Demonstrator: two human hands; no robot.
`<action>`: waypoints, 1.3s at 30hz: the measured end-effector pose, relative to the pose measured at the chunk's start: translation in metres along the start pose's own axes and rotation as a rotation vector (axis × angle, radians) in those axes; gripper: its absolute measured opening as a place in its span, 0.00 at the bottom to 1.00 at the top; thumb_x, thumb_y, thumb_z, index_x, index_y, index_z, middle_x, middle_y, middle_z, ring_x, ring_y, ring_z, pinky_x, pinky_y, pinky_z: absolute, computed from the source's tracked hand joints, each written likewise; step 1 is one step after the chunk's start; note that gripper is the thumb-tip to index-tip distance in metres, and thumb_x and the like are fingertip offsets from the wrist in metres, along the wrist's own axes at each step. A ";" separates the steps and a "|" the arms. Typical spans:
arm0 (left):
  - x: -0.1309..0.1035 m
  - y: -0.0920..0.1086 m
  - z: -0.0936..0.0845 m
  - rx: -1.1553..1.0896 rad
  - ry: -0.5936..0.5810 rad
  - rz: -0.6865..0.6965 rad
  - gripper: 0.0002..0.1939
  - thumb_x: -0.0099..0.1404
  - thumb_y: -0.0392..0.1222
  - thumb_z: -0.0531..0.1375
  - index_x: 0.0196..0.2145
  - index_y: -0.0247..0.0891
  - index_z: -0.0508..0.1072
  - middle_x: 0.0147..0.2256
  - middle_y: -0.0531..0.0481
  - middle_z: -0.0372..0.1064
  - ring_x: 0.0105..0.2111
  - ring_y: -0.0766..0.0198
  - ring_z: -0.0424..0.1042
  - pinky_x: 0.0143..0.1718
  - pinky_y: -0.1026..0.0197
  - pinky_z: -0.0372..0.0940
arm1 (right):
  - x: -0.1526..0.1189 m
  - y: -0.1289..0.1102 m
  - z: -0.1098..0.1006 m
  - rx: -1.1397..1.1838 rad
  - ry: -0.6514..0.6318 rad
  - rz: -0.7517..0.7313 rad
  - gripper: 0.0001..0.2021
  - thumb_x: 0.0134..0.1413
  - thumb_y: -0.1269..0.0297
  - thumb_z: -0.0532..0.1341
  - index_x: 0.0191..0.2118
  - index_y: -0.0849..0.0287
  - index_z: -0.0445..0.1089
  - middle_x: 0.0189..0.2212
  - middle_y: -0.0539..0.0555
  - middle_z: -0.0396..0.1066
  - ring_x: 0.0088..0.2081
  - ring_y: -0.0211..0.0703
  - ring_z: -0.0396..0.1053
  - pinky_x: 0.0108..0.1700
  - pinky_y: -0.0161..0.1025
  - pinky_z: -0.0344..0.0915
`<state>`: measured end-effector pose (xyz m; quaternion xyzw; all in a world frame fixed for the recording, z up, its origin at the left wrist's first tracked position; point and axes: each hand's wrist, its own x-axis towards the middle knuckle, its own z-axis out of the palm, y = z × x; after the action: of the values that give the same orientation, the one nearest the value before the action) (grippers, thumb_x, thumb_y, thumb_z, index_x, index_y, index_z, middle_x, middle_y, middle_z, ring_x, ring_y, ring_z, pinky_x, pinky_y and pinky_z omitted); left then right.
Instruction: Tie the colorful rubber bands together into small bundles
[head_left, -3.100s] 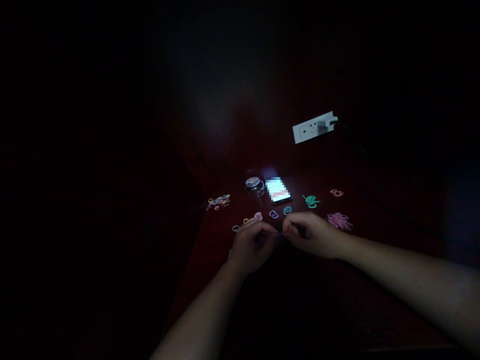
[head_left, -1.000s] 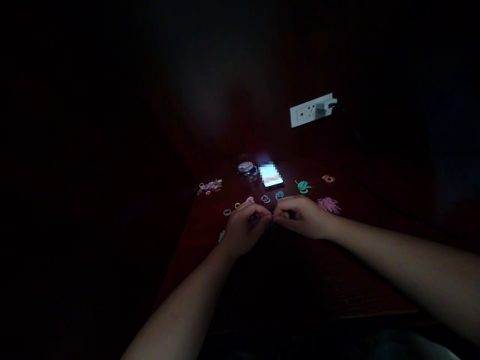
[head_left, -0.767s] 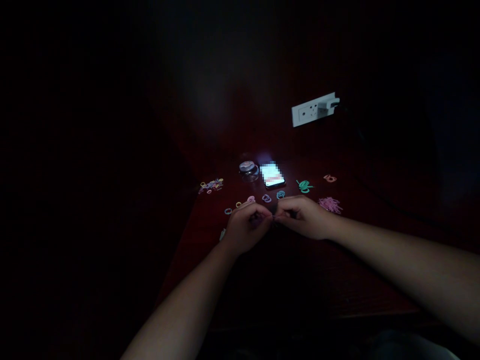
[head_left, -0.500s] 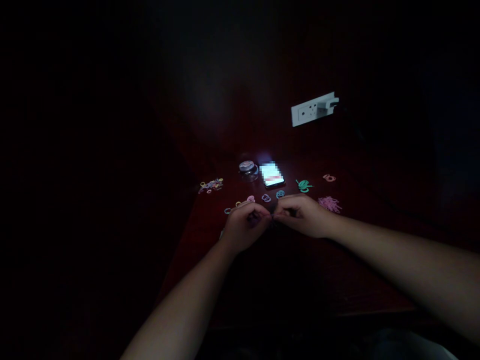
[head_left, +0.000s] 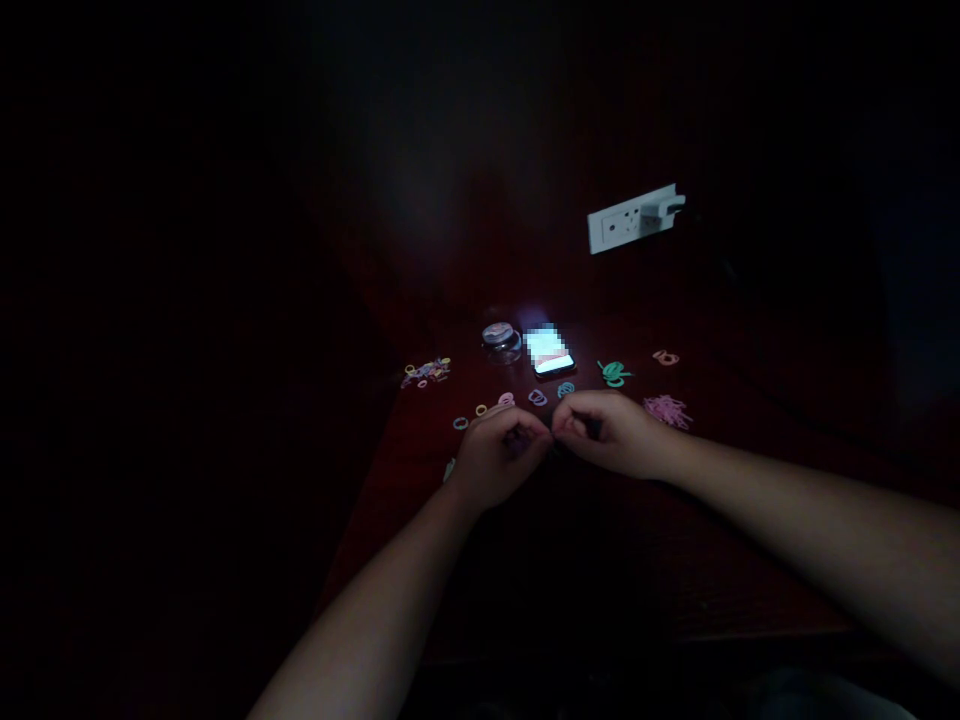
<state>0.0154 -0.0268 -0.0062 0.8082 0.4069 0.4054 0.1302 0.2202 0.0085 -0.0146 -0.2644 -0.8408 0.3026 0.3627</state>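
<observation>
My left hand and my right hand meet over the dark red table, thumbs and fingers pinched, tips almost touching. Whatever is between them is too small and dark to make out. Just beyond the fingertips lie purple elastic bands and blue elastic bands. Pink bands, a yellow band and a bluish band sit beyond my left hand, which partly hides a pale green piece. Near my right wrist is a heap of pink bands, with green bands farther back.
A lit phone lies behind the bands, beside a clear lidded jar. Mixed small bands are heaped at the left edge, orange bands at the right. A power strip with a plug is on the wall. Surroundings are very dark.
My fingertips have come slightly closer together, and the thin purplish strand seen between them before no longer shows. The whole view has shifted a little.
</observation>
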 end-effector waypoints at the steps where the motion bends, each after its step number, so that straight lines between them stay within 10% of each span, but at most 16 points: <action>1: 0.000 0.001 0.000 0.002 0.002 0.007 0.03 0.62 0.39 0.63 0.31 0.38 0.74 0.28 0.52 0.71 0.28 0.67 0.67 0.32 0.62 0.63 | 0.000 0.000 0.000 0.015 -0.006 0.007 0.03 0.55 0.68 0.59 0.32 0.60 0.68 0.21 0.46 0.61 0.23 0.33 0.58 0.24 0.32 0.55; 27: 0.000 -0.001 -0.004 0.017 0.060 0.021 0.03 0.61 0.38 0.63 0.29 0.38 0.74 0.25 0.53 0.68 0.25 0.68 0.64 0.30 0.63 0.63 | -0.001 0.002 -0.001 0.020 -0.027 0.058 0.02 0.53 0.69 0.58 0.31 0.60 0.66 0.20 0.45 0.60 0.22 0.32 0.56 0.23 0.31 0.53; 39: 0.004 -0.041 -0.027 0.005 -0.165 -0.128 0.05 0.61 0.39 0.61 0.32 0.35 0.76 0.28 0.51 0.72 0.26 0.70 0.67 0.27 0.68 0.62 | 0.000 0.008 -0.003 0.027 0.010 0.050 0.04 0.53 0.67 0.59 0.30 0.60 0.66 0.20 0.46 0.61 0.22 0.33 0.57 0.23 0.32 0.54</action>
<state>-0.0268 -0.0006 -0.0088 0.8115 0.4466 0.3272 0.1872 0.2247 0.0148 -0.0189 -0.2819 -0.8280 0.3216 0.3626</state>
